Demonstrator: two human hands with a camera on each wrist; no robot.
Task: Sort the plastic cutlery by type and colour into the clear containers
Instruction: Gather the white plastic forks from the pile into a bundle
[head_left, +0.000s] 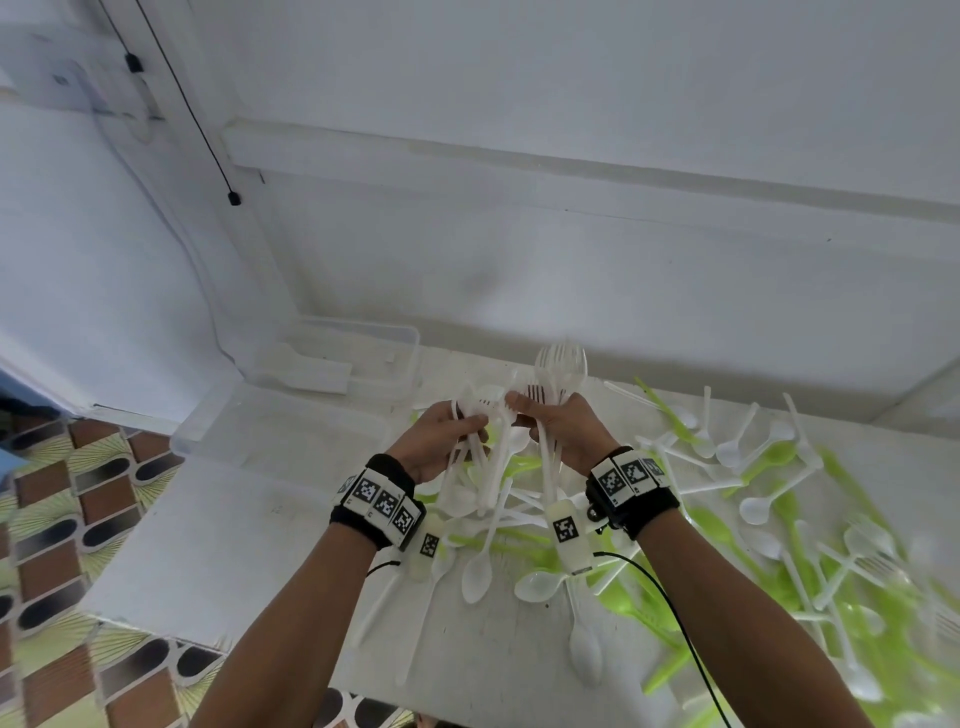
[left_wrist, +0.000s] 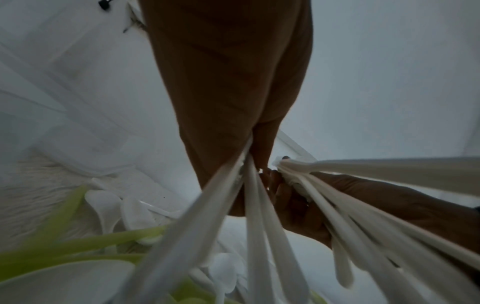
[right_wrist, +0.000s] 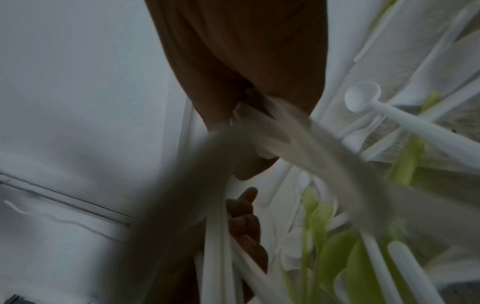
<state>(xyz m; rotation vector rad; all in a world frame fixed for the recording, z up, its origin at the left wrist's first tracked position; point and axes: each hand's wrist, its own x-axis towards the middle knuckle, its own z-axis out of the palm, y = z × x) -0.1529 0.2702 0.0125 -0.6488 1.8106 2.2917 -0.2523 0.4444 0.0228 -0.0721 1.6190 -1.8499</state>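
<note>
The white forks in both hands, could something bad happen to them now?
Maybe. Each hand, left hand and right hand, grips a loose bunch of white forks, so one could slip back into the mixed pile. Forks may also tangle where the bunches meet. The clear container sits well behind, a far reach.

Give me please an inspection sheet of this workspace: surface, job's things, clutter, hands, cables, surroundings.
Surface: white table, worn, bare at its left part.
Job's things: white and green cutlery pile spread over the table's right part; two clear containers at the far left, contents hard to tell.
Clutter: nothing seen.
Hands: left hand grips a bundle of white cutlery; right hand grips white forks, heads up; both raised above the pile.
Cables: black wrist cable trails from the right wrist over the pile; black wall cords hang.
Surroundings: white wall; patterned floor tiles at left.
</note>
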